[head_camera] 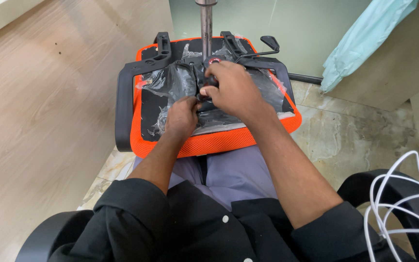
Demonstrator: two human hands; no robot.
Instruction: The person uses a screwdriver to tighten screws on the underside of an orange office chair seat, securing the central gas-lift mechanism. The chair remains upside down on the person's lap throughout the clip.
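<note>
Item: upturned office chair seat [209, 143], orange mesh edge, black underside facing up, resting across the person's lap over grey trousers; two black armrests [124, 97] attached, one on each side; metal gas-lift column [206, 26] standing upright from the black mechanism plate [190, 60] at the far end; adjustment lever [266, 46] projecting to the right; crumpled clear plastic wrapping [170, 82] spread over the underside.

Hands: left hand [183, 116] and right hand [236, 90] close together at the middle of the underside, fingers curled and pinching at the wrapping or a small dark part beneath it; whether anything is fully gripped cannot be told, the fingertips being hidden.

Surroundings: pale wooden floor [49, 111] to the left; marble-pattern tiles [355, 136] to the right; pale green cloth [364, 39] hanging at upper right; looped white cable [403, 204] at lower right on a dark rounded object.

Hazards, as judged: seat balanced only on the thighs, so a hard tug on the wrapping may tip it toward the tiles; column top-heavy, adding to any roll; wrapping slippery, so pinching fingers may slide off and strike the plate's edges; wrapping snagged under the mechanism may tear into scraps rather than come free whole; lever near the right wrist may catch the forearm; loose cable beside the right elbow may hook on a backward pull.
</note>
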